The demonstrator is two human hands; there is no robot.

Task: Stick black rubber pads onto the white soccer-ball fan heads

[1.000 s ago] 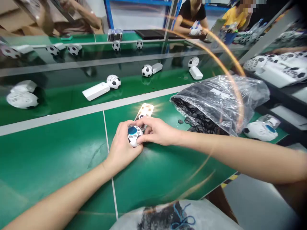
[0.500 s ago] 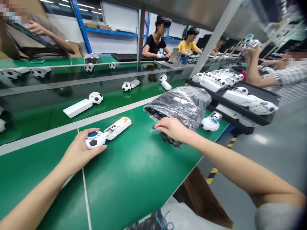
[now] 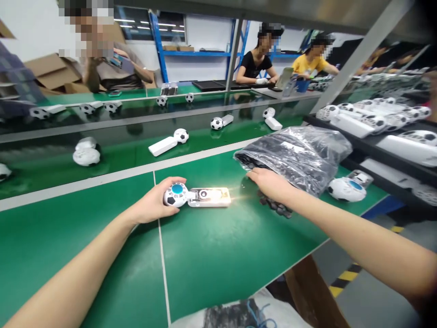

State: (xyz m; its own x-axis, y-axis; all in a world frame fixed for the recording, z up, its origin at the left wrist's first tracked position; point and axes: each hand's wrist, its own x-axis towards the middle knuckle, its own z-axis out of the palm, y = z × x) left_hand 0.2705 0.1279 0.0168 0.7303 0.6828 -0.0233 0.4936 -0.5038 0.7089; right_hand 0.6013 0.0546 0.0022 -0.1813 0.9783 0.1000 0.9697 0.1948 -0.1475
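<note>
My left hand (image 3: 153, 200) is closed round the ball-shaped head of a white device (image 3: 208, 197) with a football pattern and a blue disc on top. Its flat opened body points right along the green table, with a small round part inside and a bright glare at its end. At the mouth of a clear plastic bag (image 3: 293, 155) full of small dark pieces, my right hand (image 3: 268, 182) has its fingers pressed together. What lies between those fingertips is hidden. Loose dark pieces (image 3: 276, 207) spill out under this hand.
Another football device (image 3: 347, 189) lies right of the bag, beside stacked black trays (image 3: 362, 139) full of white devices. Beyond the table's pale edge strip, several more devices (image 3: 167, 145) rest on a green belt. Co-workers (image 3: 257, 64) sit across it. A slanted post (image 3: 362, 50) rises behind the trays.
My view has swung left. The device in my left hand has turned clockwise and its end now glares. My right fingertips have drawn in towards the bag; the dark piece they pinched no longer shows.
</note>
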